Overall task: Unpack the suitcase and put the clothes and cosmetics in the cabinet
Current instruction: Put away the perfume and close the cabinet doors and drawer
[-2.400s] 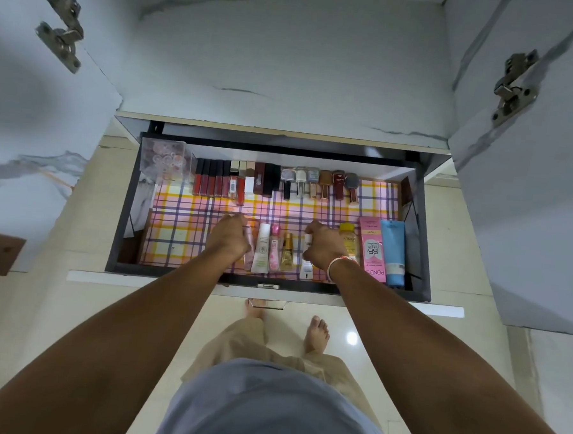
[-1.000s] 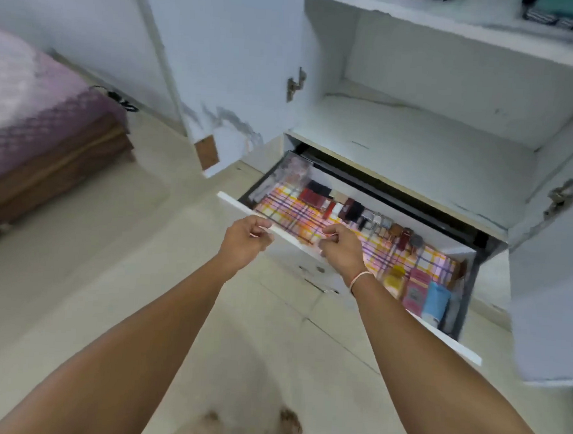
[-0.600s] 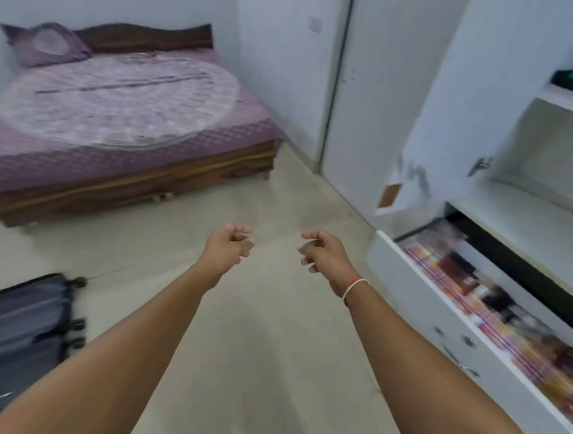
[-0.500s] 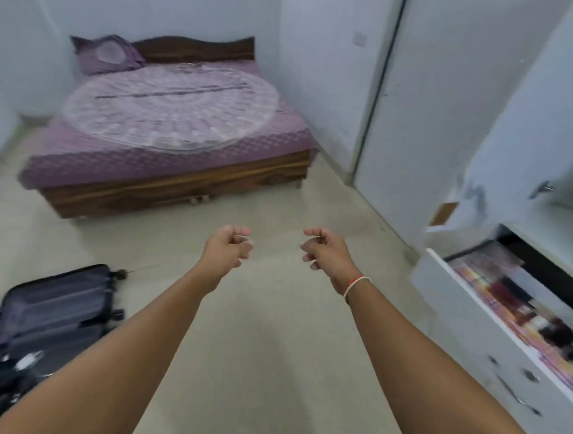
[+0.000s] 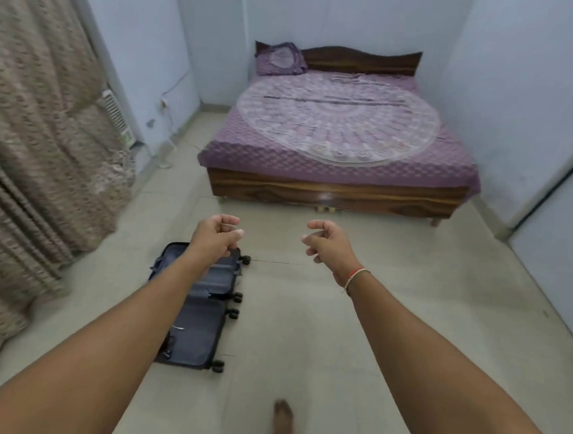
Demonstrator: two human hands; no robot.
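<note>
A dark grey suitcase (image 5: 199, 325) lies open flat on the tiled floor to the lower left, both halves showing their grey lining; my left forearm covers part of it. My left hand (image 5: 216, 234) hangs in the air above the suitcase's far half, fingers loosely curled, holding nothing. My right hand (image 5: 327, 240) is level with it to the right, over bare floor, fingers loosely curled and empty. The cabinet and its drawer are out of view.
A bed (image 5: 338, 146) with a purple cover and a pillow (image 5: 280, 59) stands ahead against the far wall. A patterned curtain (image 5: 39, 157) hangs along the left. A white door or panel (image 5: 562, 251) is at the right. My foot (image 5: 283, 419) shows at the bottom.
I have turned left, away from the cabinet drawer, which has left the view. The bed is now straight ahead and the open suitcase lies under my left arm. Both hands stay empty.
</note>
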